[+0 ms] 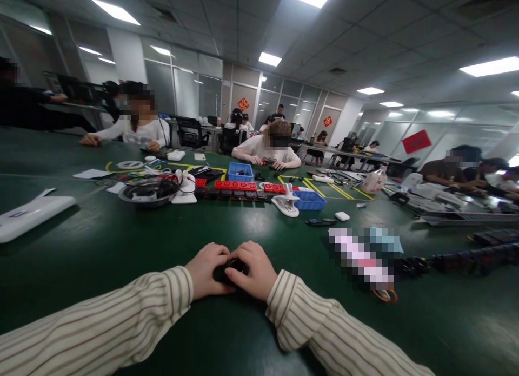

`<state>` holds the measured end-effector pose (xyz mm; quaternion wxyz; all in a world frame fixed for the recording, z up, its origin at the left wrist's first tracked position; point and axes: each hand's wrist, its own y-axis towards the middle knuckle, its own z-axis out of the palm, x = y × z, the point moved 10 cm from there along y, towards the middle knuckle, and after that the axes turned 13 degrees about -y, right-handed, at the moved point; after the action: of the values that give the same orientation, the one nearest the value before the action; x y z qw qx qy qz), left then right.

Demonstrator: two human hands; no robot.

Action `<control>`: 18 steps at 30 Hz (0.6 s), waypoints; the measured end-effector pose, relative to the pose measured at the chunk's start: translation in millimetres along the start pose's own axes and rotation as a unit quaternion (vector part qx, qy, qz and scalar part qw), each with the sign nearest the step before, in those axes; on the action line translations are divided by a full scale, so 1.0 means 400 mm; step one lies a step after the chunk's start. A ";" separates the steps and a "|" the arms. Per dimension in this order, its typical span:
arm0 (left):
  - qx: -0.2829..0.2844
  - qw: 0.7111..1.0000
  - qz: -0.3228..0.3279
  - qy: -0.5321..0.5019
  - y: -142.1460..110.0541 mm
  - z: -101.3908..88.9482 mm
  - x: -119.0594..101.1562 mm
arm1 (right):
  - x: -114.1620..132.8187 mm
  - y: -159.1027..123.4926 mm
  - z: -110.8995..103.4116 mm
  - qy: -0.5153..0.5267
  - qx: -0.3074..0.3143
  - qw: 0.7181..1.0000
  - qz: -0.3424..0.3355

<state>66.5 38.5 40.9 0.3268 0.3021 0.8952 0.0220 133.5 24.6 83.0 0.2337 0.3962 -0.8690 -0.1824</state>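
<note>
Both my hands are in close now, left hand [210, 269] and right hand [252, 269], the fingers of each curled around a small dark object [227, 270] down on the green tabletop [162, 241]. It sits right between my palms, and my right thumb presses over its near side. Beyond my fingertips runs a row of red blocks [235, 185], with a blue tray [310, 199] and a white clip stand [286, 201] beside it; further left, a metal bowl [148, 192] holds dark cables. Across from me, a person in white [267, 146] leans over the tabletop.
</note>
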 end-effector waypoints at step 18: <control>-0.012 0.999 -0.045 0.009 -0.019 0.009 -0.018 | 0.046 -0.024 0.007 -0.042 0.022 0.999 0.016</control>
<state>68.9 27.7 40.2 0.3227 0.2577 0.9105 0.0205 127.0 4.8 80.6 0.1909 0.3788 -0.8883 -0.1761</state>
